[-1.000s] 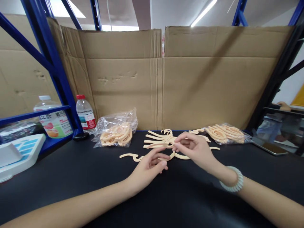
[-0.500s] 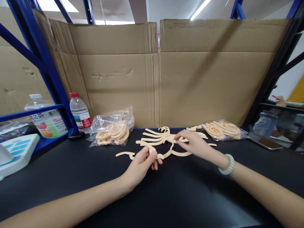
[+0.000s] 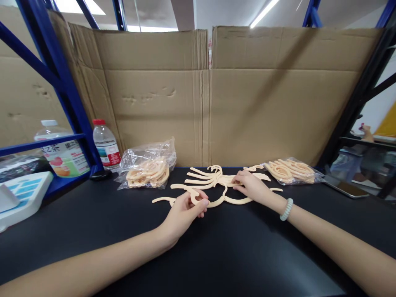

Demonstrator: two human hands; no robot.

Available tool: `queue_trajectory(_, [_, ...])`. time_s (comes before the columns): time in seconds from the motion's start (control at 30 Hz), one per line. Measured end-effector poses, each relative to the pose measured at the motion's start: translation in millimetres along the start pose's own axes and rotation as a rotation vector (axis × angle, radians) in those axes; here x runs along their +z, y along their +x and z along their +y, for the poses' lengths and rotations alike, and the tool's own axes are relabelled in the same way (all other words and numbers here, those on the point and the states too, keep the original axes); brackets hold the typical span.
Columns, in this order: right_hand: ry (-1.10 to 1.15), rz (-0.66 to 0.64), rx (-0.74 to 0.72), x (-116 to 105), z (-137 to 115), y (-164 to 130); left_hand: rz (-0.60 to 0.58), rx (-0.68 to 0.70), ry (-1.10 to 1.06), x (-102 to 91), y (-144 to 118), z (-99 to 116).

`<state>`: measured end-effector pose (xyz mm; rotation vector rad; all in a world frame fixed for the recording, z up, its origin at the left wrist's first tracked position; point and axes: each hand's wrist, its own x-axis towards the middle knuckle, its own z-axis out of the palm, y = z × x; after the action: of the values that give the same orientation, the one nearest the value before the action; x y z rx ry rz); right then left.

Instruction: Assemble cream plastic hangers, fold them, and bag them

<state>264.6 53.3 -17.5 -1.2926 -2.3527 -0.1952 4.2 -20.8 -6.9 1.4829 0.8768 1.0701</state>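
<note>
My left hand (image 3: 185,209) is closed around a cream curved hanger arm (image 3: 185,188), held just above the dark table; its hooked end shows between thumb and fingers. My right hand (image 3: 251,185) reaches down at the right stack of cream hanger arms (image 3: 262,176), its fingers bent and pinched on a piece there, partly hidden by the hand. To the left of that stack lie several fanned hanger arms (image 3: 201,180) with a hook at the back. A joined hanger (image 3: 236,201) lies in front, between the hands. Another loose curved piece (image 3: 161,199) rests beside my left hand.
Clear bags of hanger parts stand at left (image 3: 150,171) and right (image 3: 291,170). A red-capped bottle (image 3: 107,148) is near the blue rack (image 3: 66,86). A phone (image 3: 348,187) lies far right. Cardboard (image 3: 161,103) walls the back. Another person's hand (image 3: 367,134) shows at far right.
The hanger arm in my left hand has turned and shifted left, with its hooked end now raised between the fingers. My right hand has moved slightly right along the stack.
</note>
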Motion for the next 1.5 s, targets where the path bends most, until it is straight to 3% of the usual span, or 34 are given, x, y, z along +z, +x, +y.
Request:
queue_trajectory(0.37, [0.162,0.143,0.018,2,7,2,0.040,0.033,-0.047,-3.2,2,-2])
queue_trajectory(0.67, [0.349,0.262,0.039,-34,-3,-4,0.180,0.002,-0.429,-25.6,24,-7])
queue_trajectory(0.9, [0.340,0.217,-0.066,-48,-16,-26,0.050,-0.006,-0.499,-23.4,21,-8])
queue_trajectory(1.17, [0.410,0.185,-0.015,-66,-3,-29,-0.024,-0.063,-0.554,-21.9,18,-9])
queue_trajectory(1.5, [0.418,0.192,-0.038,-68,-10,-29,-0.121,-0.114,-0.556,-18.6,16,-2])
